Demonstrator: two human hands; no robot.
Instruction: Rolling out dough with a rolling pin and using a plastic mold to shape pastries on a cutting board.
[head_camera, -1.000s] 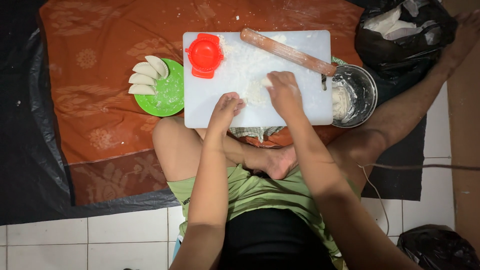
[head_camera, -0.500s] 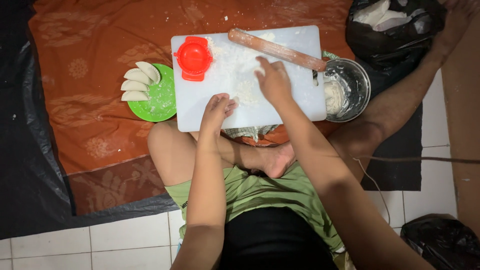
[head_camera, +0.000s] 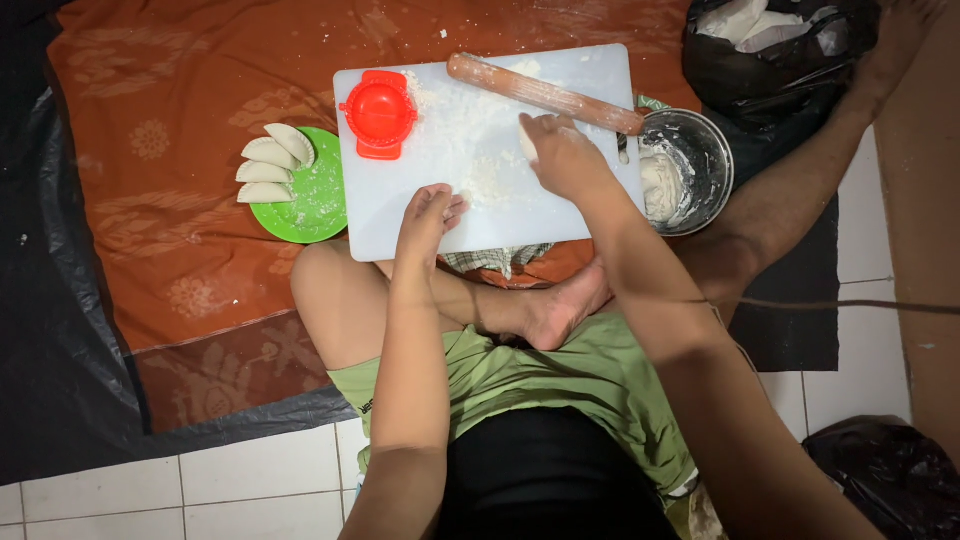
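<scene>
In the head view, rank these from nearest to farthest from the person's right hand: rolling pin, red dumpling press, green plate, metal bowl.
Measured from the right hand:
1. Rolling pin, just beyond the fingers, along the board's far edge.
2. Metal bowl, to the right, off the board.
3. Red dumpling press, at the board's left corner.
4. Green plate, farthest left, on the cloth.

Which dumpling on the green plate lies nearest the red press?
The top right dumpling, at the plate's upper edge. It sits closest to the press; the other three are stacked further left, towards the cloth.
</scene>
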